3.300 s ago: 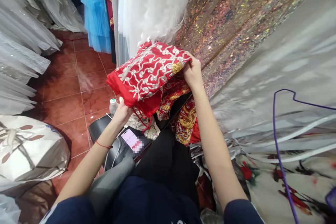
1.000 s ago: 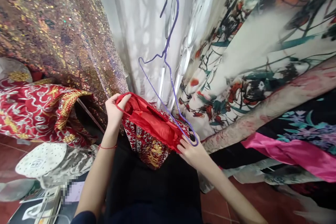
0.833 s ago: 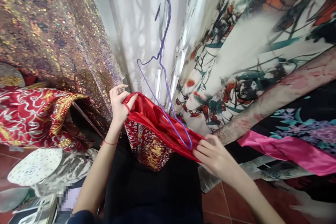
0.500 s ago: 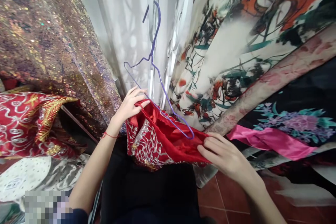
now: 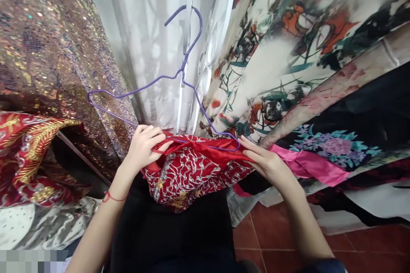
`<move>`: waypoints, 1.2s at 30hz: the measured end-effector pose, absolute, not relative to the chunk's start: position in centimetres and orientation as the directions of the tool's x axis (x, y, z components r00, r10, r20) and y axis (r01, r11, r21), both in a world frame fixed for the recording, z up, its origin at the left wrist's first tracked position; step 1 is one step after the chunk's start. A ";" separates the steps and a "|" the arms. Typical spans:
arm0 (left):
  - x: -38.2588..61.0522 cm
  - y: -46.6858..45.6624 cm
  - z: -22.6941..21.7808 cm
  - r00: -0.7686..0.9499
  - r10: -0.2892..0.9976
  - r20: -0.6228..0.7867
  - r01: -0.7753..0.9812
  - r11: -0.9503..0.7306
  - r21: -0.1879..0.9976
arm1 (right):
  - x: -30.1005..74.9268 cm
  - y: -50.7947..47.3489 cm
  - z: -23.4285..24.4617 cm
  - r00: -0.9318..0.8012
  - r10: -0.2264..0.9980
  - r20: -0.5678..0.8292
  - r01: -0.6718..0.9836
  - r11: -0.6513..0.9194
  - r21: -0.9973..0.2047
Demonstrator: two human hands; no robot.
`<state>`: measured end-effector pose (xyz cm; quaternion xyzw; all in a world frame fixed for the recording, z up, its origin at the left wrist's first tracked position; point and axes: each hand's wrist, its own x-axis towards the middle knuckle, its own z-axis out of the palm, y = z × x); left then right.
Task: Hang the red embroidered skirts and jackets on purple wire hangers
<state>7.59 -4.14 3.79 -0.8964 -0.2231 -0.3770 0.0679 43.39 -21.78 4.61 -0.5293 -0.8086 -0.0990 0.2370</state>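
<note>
A red garment [image 5: 195, 166] with silver and gold embroidery hangs between my two hands, its exact cut unclear from the folds. My left hand [image 5: 145, 147] is closed on the garment's top edge at its left end, close to the hanger's lower bar. At the right end, my right hand [image 5: 264, 158] pinches the same edge. A purple wire hanger [image 5: 183, 70] stands with its hook up; its right corner dips into the garment's opening by my right fingers. The hanger's left corner sticks out beyond my left hand, outside the cloth.
Sequined fabric [image 5: 60, 51] hangs at the left, above another red and gold embroidered cloth [image 5: 32, 158]. White curtain cloth [image 5: 144, 30] is behind the hanger. Floral fabric [image 5: 288, 38] and a pink sash [image 5: 314, 166] are at the right, over red floor tiles [image 5: 275, 230].
The hanger has turned broadside, its left corner swinging out to the left. The garment's opening has narrowed, showing more of the embroidered front. My left hand has moved slightly lower and left.
</note>
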 end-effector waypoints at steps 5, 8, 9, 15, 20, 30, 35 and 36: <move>8.1 -5.9 3.5 0.633 0.328 0.702 0.477 -0.878 -0.020 | 42.9 -21.7 5.8 -0.287 0.834 0.472 0.901 0.402 -0.161; 8.6 -7.0 3.2 0.636 0.305 0.709 0.507 -0.857 -0.087 | 43.3 -21.5 6.3 -0.242 0.836 0.492 0.913 0.368 -0.176; 8.8 -7.3 3.2 0.629 0.305 0.715 0.519 -0.850 -0.094 | 43.4 -21.4 6.5 -0.235 0.828 0.509 0.913 0.367 -0.178; 10.0 -8.8 2.5 0.572 0.364 0.735 0.589 -0.806 -0.060 | 43.0 -20.2 8.6 -0.184 0.778 0.601 0.916 0.358 -0.182; 11.3 -9.2 1.7 0.546 0.395 0.739 0.657 -0.749 -0.085 | 41.1 -18.7 11.0 -0.165 0.725 0.668 0.923 0.353 -0.155; 11.4 -8.6 1.0 0.542 0.374 0.753 0.703 -0.692 -0.162 | 34.0 -12.4 12.2 -0.295 0.697 0.654 0.824 0.532 -0.195; 10.1 -8.7 1.8 0.543 0.357 0.760 0.681 -0.716 -0.150 | 32.4 -11.1 10.7 -0.140 0.686 0.714 0.803 0.500 -0.323; 9.9 -8.8 1.8 0.523 0.361 0.772 0.676 -0.728 -0.118 | 32.2 -11.1 10.5 -0.087 0.687 0.721 0.819 0.462 -0.341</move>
